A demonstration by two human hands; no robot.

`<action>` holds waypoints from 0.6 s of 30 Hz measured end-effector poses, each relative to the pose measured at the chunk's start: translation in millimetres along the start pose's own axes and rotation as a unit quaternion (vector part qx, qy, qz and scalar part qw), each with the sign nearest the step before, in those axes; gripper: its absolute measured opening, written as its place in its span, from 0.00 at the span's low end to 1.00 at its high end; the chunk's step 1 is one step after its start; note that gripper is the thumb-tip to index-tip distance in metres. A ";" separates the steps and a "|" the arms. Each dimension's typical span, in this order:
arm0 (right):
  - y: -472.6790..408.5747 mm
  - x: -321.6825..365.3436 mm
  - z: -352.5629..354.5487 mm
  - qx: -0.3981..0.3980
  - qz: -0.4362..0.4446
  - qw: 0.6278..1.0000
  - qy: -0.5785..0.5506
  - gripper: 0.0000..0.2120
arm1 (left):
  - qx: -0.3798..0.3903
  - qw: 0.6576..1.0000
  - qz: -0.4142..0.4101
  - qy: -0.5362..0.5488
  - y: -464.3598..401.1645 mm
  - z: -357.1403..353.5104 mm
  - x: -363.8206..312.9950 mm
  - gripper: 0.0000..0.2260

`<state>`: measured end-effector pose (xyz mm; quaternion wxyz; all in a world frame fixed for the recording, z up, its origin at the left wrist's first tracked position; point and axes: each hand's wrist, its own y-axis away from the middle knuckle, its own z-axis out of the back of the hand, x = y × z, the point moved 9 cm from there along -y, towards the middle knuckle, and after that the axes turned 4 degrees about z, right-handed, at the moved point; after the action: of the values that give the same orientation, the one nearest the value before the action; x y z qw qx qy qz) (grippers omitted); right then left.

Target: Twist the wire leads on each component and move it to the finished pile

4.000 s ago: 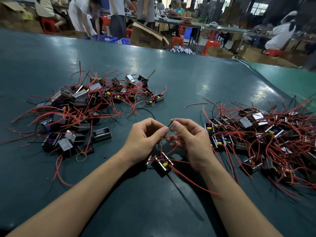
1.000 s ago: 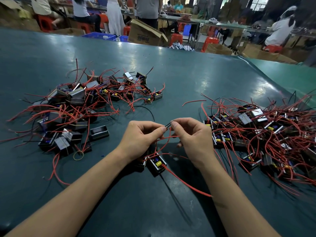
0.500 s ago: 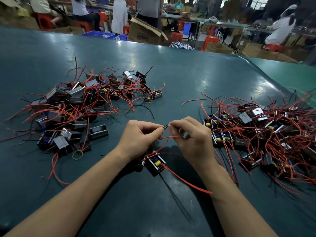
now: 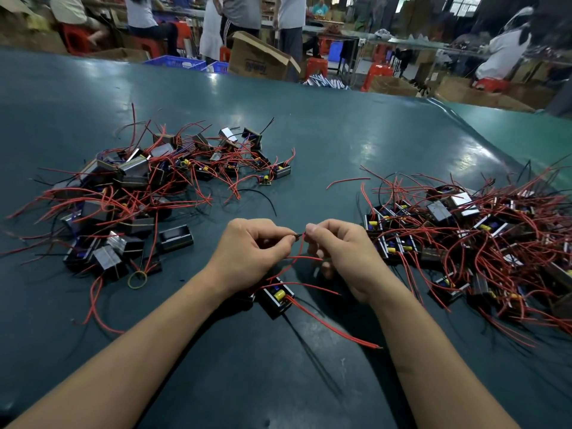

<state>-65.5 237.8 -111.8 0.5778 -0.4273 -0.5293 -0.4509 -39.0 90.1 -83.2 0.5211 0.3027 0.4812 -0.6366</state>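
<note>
In the head view, the component (image 4: pixel 277 297) lies on the dark green desk (image 4: pixel 309 134) at the lower centre of the frame, between the two wrists. It is a small black open-topped box, showing a yellow part and a blue part inside. Thin red wire leads (image 4: pixel 297 253) rise from it toward the fingers, and one long red lead (image 4: pixel 334 328) trails off toward the lower right. The left hand (image 4: pixel 247 252) and the right hand (image 4: pixel 340 252) meet just above it at mid-frame, each pinching the dark tip of the leads between thumb and forefinger, the other fingers curled.

A tangled pile (image 4: pixel 130 193) of similar boxes with red wires fills the left of the frame; a second pile (image 4: pixel 470 236) fills the right. A yellow rubber band (image 4: pixel 137 279) lies at the left pile's near edge.
</note>
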 end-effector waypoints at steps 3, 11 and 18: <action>0.1 -6.0 -0.3 -0.014 -0.043 0.998 -0.043 0.14 | 0.002 1.000 -0.028 -0.012 1.1 -1.1 -4.0 0.04; 4.8 -14.5 0.7 -0.094 -0.091 0.989 -0.071 0.09 | -0.016 0.991 -0.098 -0.085 2.9 -2.0 -16.0 0.04; 9.4 -17.3 6.7 -0.096 -0.121 0.986 -0.062 0.11 | -0.022 0.984 -0.135 -0.115 5.4 -3.6 -23.4 0.04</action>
<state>-58.4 247.6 -128.7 0.4411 -0.4414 -0.5660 -0.5387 -27.8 102.2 -65.4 0.4886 0.1481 0.4689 -0.7208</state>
